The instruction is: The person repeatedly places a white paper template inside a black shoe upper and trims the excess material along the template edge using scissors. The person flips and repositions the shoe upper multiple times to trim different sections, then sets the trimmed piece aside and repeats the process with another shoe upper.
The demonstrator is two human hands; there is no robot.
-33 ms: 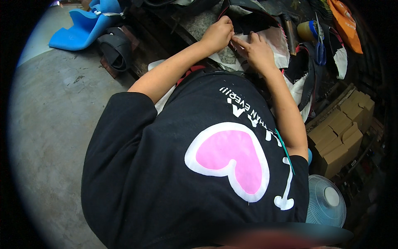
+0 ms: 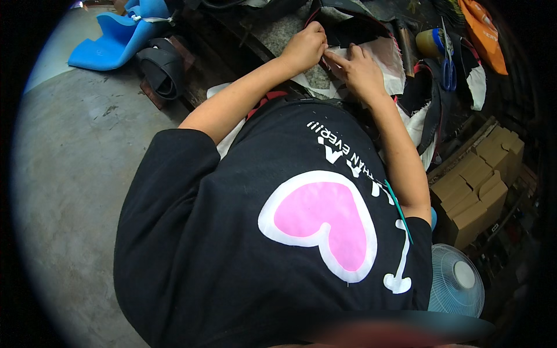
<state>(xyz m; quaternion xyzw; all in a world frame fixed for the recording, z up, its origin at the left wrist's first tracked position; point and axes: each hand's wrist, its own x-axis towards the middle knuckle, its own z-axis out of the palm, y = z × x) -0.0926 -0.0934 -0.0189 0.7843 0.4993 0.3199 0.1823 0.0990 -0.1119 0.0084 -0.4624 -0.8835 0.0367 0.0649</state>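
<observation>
At the top middle, a curved black piece (image 2: 348, 27) with a thin red edge and a frayed white cloth (image 2: 390, 61) lies under my hands. My left hand (image 2: 306, 47) is closed, its fingertips pinching the left edge of the piece. Close to it, my right hand (image 2: 364, 74) rests over the white cloth. Its index finger reaches left until it nearly meets the left fingertips, and the other fingers bend down onto the piece. What exactly lies between the right fingertips is hidden.
Right of my hands are a jar (image 2: 429, 43) with a blue rim, blue-handled scissors (image 2: 448, 74), similar black pieces (image 2: 439, 98) and an orange bag (image 2: 486, 35). Cardboard boxes (image 2: 473, 185) and a fan (image 2: 458, 278) stand lower right. Blue foam sheet (image 2: 116, 43) and a black roll (image 2: 162, 69) lie upper left.
</observation>
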